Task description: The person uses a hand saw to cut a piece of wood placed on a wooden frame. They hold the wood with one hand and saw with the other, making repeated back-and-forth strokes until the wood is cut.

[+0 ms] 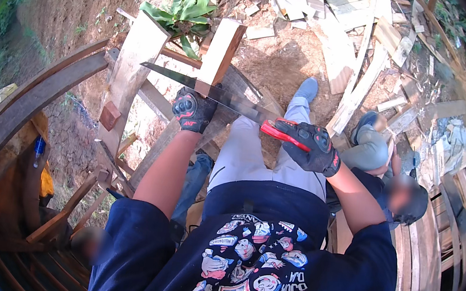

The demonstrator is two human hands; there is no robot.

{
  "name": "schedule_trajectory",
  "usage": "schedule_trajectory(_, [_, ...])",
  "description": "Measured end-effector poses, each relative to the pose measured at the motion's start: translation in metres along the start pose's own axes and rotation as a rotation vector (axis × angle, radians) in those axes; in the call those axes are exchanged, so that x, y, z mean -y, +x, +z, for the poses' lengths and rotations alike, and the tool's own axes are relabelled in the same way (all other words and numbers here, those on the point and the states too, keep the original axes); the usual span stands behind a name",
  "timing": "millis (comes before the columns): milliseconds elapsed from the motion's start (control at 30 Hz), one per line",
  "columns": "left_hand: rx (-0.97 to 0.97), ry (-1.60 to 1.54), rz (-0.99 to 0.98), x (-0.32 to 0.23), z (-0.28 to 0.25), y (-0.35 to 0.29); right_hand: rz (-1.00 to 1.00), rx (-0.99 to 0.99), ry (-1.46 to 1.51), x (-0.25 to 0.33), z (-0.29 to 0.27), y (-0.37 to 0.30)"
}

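Our gloved right grip (pixel 313 146) is wrapped around the red handle (pixel 285 133) of a handsaw (pixel 238 102), fingers curled round it and the knuckles facing up, presumably to keep the blade in line with our forearm's push and pull. The blade runs from there toward a point between nine and ten o'clock, crossing the near end of a squared timber (pixel 221 48); whether its teeth sit in the wood we cannot tell. At about nine o'clock from the right grip, our gloved left grip (pixel 194 109) lies just below the blade, beside that same end of the timber. Its fingertips are hidden, so we cannot tell whether it pinches the wood or only presses against it, though we judge that it is placed there to steady the piece. From the left grip, the timber reaches away between twelve and one o'clock, which leaves its length clear of our legs. A broad pale plank (pixel 135 64) slopes at ten o'clock, with a small reddish block (pixel 110 116) by its lower part. Farther out, a leafy plant (pixel 194 10) stands at twelve o'clock and wood scraps (pixel 296 7) litter the ground at one. At three o'clock from the right grip, a co-worker (pixel 366 153) sits or crouches near us.
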State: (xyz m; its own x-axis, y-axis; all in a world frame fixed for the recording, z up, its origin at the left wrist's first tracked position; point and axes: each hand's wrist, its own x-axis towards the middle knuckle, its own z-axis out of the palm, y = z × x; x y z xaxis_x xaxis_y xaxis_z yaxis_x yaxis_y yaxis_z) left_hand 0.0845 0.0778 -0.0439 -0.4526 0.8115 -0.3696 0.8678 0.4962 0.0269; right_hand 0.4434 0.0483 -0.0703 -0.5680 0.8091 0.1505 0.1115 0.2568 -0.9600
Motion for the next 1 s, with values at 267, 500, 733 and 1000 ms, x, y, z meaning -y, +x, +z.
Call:
schedule_trajectory(267, [0.117,0.067,0.079,-0.015,-0.012,0.011,0.114,0.005,-0.096,0.072,-0.002,0.028])
schedule_trajectory(500, [0.084,0.05,-0.026,0.006,0.017,0.019,0.298,-0.137,-0.054,0.163,-0.014,0.052])
schedule_trajectory(733, [0.056,-0.035,-0.006,-0.002,0.0,0.01,0.62,-0.529,-0.105,0.238,-0.06,-0.008])
schedule_trajectory(1000, [0.336,-0.369,0.283,-0.003,-0.027,0.015,0.688,-1.114,0.084,0.229,-0.047,-0.098])
